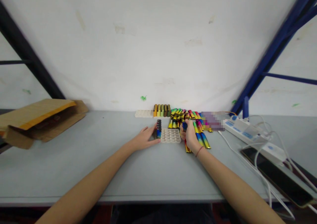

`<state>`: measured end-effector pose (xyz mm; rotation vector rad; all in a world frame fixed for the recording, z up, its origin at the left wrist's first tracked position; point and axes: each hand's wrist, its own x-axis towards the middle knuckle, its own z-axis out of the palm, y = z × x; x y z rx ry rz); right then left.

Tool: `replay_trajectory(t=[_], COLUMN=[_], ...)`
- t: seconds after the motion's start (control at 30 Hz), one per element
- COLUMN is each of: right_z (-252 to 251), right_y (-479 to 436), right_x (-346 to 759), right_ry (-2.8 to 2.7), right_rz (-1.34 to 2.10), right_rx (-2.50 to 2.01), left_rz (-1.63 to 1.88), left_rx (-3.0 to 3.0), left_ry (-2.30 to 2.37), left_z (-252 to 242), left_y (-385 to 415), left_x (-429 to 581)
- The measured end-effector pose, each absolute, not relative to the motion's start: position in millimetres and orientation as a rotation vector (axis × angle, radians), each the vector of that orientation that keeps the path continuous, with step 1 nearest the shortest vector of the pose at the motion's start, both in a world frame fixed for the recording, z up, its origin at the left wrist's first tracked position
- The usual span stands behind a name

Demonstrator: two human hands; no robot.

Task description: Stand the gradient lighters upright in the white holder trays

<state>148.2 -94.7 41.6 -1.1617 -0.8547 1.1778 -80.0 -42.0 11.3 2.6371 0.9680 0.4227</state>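
My left hand [144,138] rests on the table with thumb and fingers apart, beside a row of dark-topped blue lighters [158,134]. These stand upright along the left end of a white tray with round hollows [170,135]. The rest of that tray's hollows show bare. At the tray's right side, my right hand [190,135] is closed around a blue lighter [184,126], partly hidden by the fingers. Under and behind this hand lies a pile of shiny multicoloured lighters [203,140].
By the wall, yellow to dark green lighters [161,111] stand in rows next to a white tray [143,113]. On the right are a power strip [247,133], white cables and a phone [277,176]. An open cardboard box [44,118] lies at the left.
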Motion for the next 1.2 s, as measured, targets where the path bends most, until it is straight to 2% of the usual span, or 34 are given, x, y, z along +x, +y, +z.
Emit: replay_trajectory(t=[0.1,0.23,0.4,0.83,1.2], right_z=[40.0,41.0,42.2,41.7,45.1], right_y=[-93.9,-94.1,-92.2,-97.7,-92.1], right_x=[150.8,153.1,150.9,144.7,144.1], right_ry=[-0.729,-0.703,-0.730,-0.915,-1.608], right_rz=[1.279,1.226,1.111,1.170,0.369], right_rx=[-1.119,-1.030,-1.074,-1.068,-1.162], left_rz=[0.426,0.412,0.420,0.391,0.422], left_rx=[2.630,2.626,2.618,2.619,2.641], left_ry=[0.968,0.965,0.967,1.004,0.996], left_z=[13.2,16.6,18.3,13.3,13.2], left_y=[-43.0,-45.0,-46.1,-44.3,-45.5], left_x=[-80.2,-80.1,-80.2,-80.1,-79.4])
